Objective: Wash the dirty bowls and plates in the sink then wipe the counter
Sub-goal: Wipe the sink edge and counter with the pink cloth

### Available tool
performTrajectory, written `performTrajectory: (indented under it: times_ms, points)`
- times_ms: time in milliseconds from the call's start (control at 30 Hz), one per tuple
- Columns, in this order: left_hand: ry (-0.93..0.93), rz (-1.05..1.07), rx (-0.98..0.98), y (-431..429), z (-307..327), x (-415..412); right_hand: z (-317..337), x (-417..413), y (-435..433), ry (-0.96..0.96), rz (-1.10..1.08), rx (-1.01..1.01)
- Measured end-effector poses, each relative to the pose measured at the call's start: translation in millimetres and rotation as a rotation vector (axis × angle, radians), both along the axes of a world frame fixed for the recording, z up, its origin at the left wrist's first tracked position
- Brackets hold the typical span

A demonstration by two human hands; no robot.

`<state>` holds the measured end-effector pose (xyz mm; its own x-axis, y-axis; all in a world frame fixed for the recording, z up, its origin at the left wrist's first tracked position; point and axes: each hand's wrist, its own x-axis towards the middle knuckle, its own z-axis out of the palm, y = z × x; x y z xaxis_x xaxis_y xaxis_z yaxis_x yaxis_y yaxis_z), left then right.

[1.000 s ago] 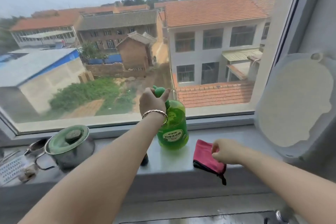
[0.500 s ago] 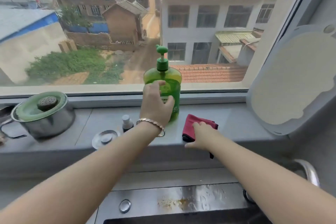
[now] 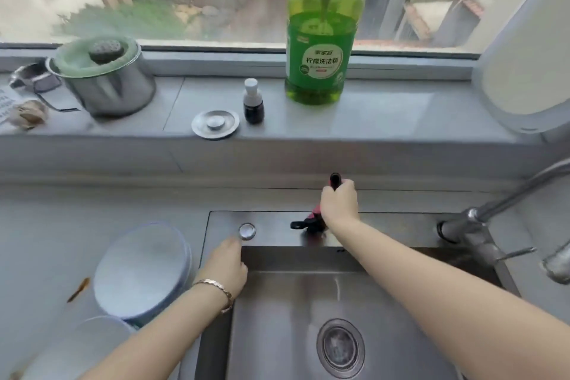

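Stainless-steel sink (image 3: 277, 318) below me: my right hand (image 3: 339, 203) grips a pink, black-edged cloth (image 3: 311, 223) over its rear ledge; my left hand (image 3: 228, 265), fingers relaxed, sits at its rim.

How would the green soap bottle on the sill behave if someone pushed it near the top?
The green soap bottle looks mostly full, so probably heavy and steady. It is tall, so a high push might tip it.
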<state>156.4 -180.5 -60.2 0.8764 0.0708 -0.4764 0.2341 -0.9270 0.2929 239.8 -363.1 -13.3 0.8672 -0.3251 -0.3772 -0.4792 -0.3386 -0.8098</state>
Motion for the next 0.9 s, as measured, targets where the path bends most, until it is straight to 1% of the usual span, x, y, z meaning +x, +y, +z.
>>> performTrajectory:
  times_ms: [33, 67, 100, 167, 200, 267, 333, 367, 467, 500, 600, 700, 833, 900]
  points:
    - [-0.004, -0.026, 0.005, -1, -5, -2, -5, -1, 7, 0.000, -0.004, -0.004]
    - [-0.010, -0.065, 0.023, -2, -10, -3, -8, -3, 13, -0.057, 0.026, -0.033]
    - [-0.018, -0.109, 0.049, -3, -14, -3, -10, -4, 19, -0.153, 0.092, -0.081]
    - [-0.037, -0.162, 0.099, -3, -24, -3, -21, -6, 29, -0.336, 0.317, -0.241]
    - [-0.048, -0.179, 0.120, -2, -29, -3, -29, -9, 34, -0.366, 0.459, -0.347]
    - [-0.055, -0.203, 0.158, 0, -37, -5, -53, -16, 43, -0.304, 0.706, -0.559]
    - [-0.078, -0.180, 0.160, 1, -40, -7, -78, -20, 52, -0.312, 0.805, -0.678]
    - [-0.100, -0.164, 0.149, 1, -43, -8, -89, -18, 57, -0.307, 0.819, -0.709]
    - [-0.126, -0.163, 0.135, 2, -52, -10, -124, -9, 68, -0.153, 0.891, -0.785]
    - [-0.110, -0.169, 0.153, 2, -54, -10, -131, -9, 69, -0.153, 0.899, -0.810]
    - [-0.125, -0.163, 0.262, -7, -55, -9, -138, -12, 56, -0.231, 0.903, -0.838]
    - [-0.189, -0.135, 0.304, -19, -51, -6, -137, -11, 6, -0.186, 0.871, -0.884]
    - [-0.328, -0.335, 0.266, -43, -54, 5, -133, -15, -95, -0.063, 0.753, -0.939]
    - [-0.292, -0.401, 0.230, -65, -53, 8, -130, -18, -139, -0.002, 0.690, -0.945]
